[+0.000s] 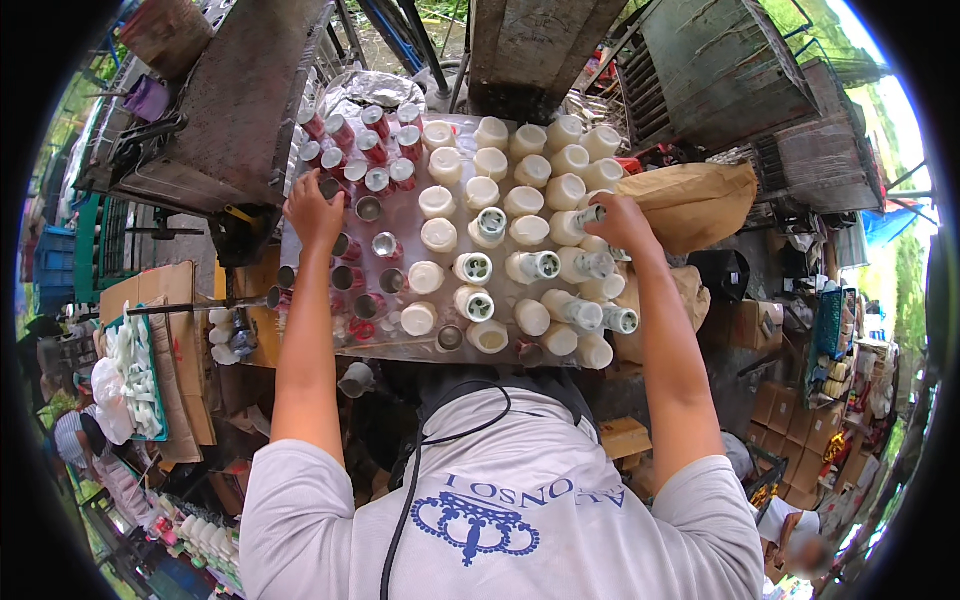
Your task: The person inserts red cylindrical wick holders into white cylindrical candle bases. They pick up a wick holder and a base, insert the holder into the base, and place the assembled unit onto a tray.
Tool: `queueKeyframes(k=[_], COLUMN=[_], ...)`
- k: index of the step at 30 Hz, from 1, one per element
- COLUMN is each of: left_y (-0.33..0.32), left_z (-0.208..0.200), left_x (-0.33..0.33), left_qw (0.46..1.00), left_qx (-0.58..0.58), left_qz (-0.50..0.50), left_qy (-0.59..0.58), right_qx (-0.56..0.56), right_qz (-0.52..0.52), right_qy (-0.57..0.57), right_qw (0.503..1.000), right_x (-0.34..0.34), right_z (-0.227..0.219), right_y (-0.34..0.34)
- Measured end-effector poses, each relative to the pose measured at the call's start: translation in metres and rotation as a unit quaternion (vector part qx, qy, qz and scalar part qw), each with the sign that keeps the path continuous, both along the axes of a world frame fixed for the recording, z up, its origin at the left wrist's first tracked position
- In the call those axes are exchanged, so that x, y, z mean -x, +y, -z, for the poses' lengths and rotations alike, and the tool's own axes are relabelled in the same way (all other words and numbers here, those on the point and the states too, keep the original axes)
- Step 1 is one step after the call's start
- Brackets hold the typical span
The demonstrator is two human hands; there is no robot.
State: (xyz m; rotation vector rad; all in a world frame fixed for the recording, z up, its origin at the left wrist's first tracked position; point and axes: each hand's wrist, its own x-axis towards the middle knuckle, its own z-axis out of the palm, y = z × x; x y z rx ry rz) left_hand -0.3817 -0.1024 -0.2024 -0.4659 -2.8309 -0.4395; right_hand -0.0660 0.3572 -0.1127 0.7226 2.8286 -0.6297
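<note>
Where the two forearms reach up from the lower edge, the work surface is a clear plastic-covered tray packed with small vessels.

Left hand: resting at the tray's left edge, knuckles up, fingers curled down among the metal cups; whether they grip one cannot be told, as the palm hides the tips.

Right hand: at the tray's right side, fingers closed around a white plastic bottle lying on its side, its open mouth pointing left.

Tray contents, right half: cream-white bottles, some upright, several tipped over with mouths showing. Left half, upper: red-banded cylindrical tins in a tight cluster. Left half, lower: open metal cups, a few tilted.

Surroundings: a brown paper sack just beside the right hand; a rusted metal machine housing beyond the left hand; a green tray of white pieces well apart at left; stacked cardboard boxes at lower right. The person wears a grey printed shirt with a black cord across it.
</note>
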Motion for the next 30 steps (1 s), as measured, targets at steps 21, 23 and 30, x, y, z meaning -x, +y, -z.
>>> queueKeyframes(k=[21,23,30], left_y=[-0.073,-0.070,-0.075], left_z=[-0.015,-0.015,-0.012], left_x=[-0.131,-0.135,-0.150], left_qw=[0.991,0.990,0.988], left_qx=[-0.122,-0.130,-0.140], left_qz=[-0.041,-0.033,-0.040], left_qy=[-0.028,-0.033,-0.045], right_qx=[0.053,0.043,0.021], right_qz=[-0.050,-0.074,-0.090], right_qy=[0.076,0.076,0.022], right_qw=[0.995,0.993,0.995], right_x=[0.025,0.030,0.037], right_z=[-0.019,-0.006,0.020], right_y=[-0.060,-0.070,-0.084])
